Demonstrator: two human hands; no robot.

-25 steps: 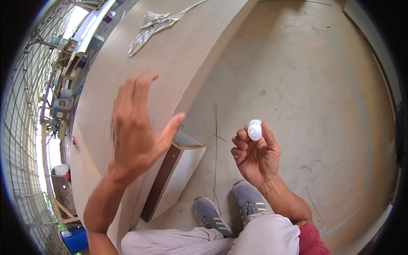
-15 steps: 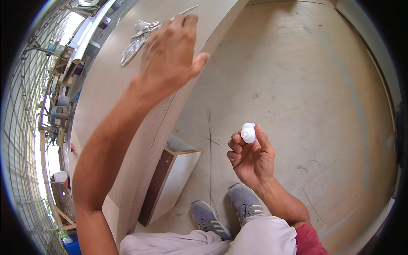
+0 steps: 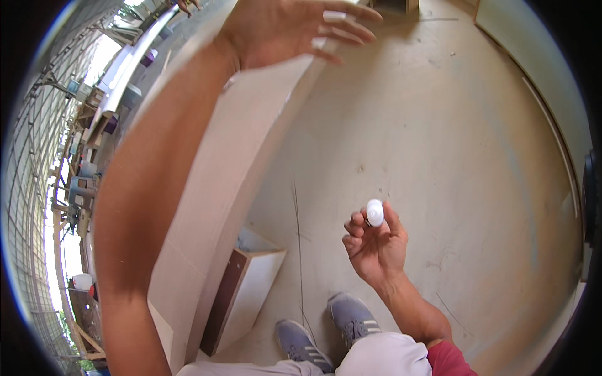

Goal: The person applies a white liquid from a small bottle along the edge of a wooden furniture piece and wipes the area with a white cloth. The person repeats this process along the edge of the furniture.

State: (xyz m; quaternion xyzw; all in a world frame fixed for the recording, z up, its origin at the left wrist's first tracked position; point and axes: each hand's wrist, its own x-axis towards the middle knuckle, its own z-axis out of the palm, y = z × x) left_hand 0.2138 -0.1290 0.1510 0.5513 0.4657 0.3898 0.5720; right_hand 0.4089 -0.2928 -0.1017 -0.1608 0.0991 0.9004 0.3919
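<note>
My left hand point(image 3: 276, 31) reaches far out over the upper end of a pale wood-grain panel point(image 3: 235, 138). Its fingers are stretched and spread, and the forearm covers much of the panel. White bits show between those fingers; I cannot tell what they are. Lower down, on the right, my right hand point(image 3: 379, 254) pinches a small white plastic bottle point(image 3: 375, 214) between thumb and fingers. The bottle's rounded nozzle end faces up toward me. It is held above the floor, apart from the panel.
A box point(image 3: 263, 272) with white and dark brown sides stands on the floor beside the panel. My grey shoes point(image 3: 354, 313) are just right of it. A wooden frame piece point(image 3: 401, 6) shows at the top edge. Shelves with containers point(image 3: 81, 188) line the far left.
My left hand has moved up and away, and its fingers now point right. The white gloves seen on the panel earlier no longer show plainly. The bottle in my right hand sits slightly lower in view.
</note>
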